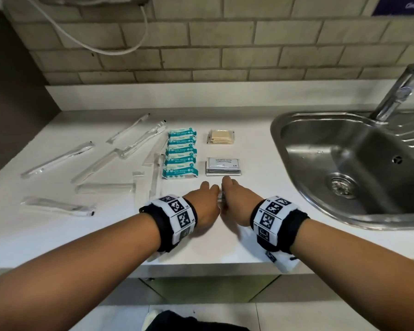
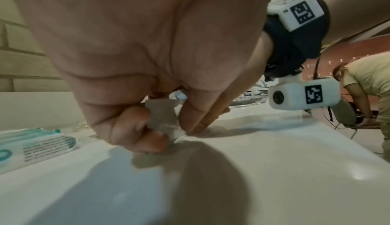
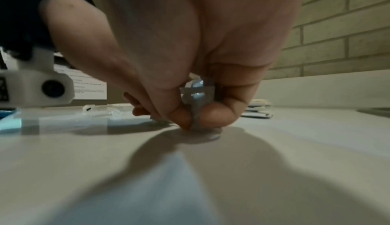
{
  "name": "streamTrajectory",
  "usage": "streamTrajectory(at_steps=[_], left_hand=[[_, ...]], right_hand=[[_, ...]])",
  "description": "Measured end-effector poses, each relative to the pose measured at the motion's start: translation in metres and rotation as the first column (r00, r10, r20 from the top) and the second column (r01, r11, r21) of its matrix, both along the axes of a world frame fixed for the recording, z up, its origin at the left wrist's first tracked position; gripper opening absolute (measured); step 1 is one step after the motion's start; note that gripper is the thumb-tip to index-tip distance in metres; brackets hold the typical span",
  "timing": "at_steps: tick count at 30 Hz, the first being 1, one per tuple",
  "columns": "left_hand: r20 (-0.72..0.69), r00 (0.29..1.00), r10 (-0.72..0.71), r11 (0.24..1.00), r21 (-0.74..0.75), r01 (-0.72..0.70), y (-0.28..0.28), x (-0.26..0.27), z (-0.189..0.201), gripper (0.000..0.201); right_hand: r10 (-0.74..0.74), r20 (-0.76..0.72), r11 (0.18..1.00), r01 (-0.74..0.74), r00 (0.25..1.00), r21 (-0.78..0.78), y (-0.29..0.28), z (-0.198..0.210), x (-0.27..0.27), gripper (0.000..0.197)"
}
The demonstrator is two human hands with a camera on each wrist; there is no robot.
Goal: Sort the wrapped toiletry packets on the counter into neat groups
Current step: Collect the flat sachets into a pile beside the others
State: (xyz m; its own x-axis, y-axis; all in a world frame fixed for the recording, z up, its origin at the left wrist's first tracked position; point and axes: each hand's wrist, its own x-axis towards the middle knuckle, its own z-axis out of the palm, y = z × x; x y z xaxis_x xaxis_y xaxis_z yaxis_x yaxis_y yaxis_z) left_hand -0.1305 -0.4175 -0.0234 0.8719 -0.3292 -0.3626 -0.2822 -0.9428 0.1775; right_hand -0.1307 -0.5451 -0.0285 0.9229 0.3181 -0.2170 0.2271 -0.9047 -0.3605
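At a white counter [image 1: 225, 235] beside a steel sink [image 1: 344, 163], a person works with both hands pressed close together near the front edge. The left hand [image 1: 204, 204] and right hand [image 1: 237, 201] each pinch a small clear-wrapped packet [image 1: 220, 199] between thumb and curled fingers, holding it upright with its lower edge touching the counter. In the left wrist view the packet [image 2: 162, 118] shows as a thin grey-white sheet clamped between the left thumb and fingertips [image 2: 152, 138]; in the right wrist view it [image 3: 196, 101] sits squeezed between the right thumb and forefinger. What the packet contains is hard to make out, as the hands cover most of it.

Just beyond the hands lies a stack of silver shampoo sachets [image 1: 223, 166], with a stack of tan flat packets [image 1: 221, 136] farther back. To their left runs a near-to-far row of teal mini wipes packs [image 1: 181, 152], touching one another. Farther left, long clear-wrapped items [image 1: 58, 160] lie scattered at different angles across the counter, well apart from the neat stacks. A tap [image 1: 399, 91] rises at the far right over the sink, and a pale brick wall [image 1: 201, 44] backs the counter, with a white cable [image 1: 120, 48] looping across it.
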Motion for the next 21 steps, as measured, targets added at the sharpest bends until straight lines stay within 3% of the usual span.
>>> streamTrajectory(at_steps=[3, 7, 13, 17, 21], left_hand=[[0.005, 1.000, 0.004, 1.000, -0.008, -0.004, 0.002, 0.000, -0.004, 0.037], [0.005, 0.999, -0.044, 0.999, 0.005, 0.044, 0.007, 0.004, -0.007, 0.058], [-0.061, 0.998, -0.027, 0.999, -0.043, 0.024, 0.005, 0.002, -0.007, 0.067], [-0.063, 0.998, -0.011, 0.991, -0.131, 0.003, 0.012, 0.003, -0.003, 0.055], [-0.006, 1.000, 0.012, 0.955, -0.296, -0.013, 0.026, 0.006, -0.001, 0.020]], right_hand=[[0.048, 0.023, 0.998, -0.047, 0.999, -0.049, -0.003, -0.001, 0.000, 0.028], [0.136, 0.033, 0.962, -0.124, 0.990, -0.244, -0.009, -0.003, 0.003, 0.027], [0.084, -0.006, 0.971, -0.084, 0.996, -0.224, -0.003, -0.014, 0.004, 0.030], [0.090, -0.051, 0.987, -0.096, 0.995, -0.131, -0.013, -0.007, 0.007, 0.026], [0.073, -0.019, 0.997, -0.072, 0.997, 0.040, -0.029, 0.005, 0.009, 0.028]])
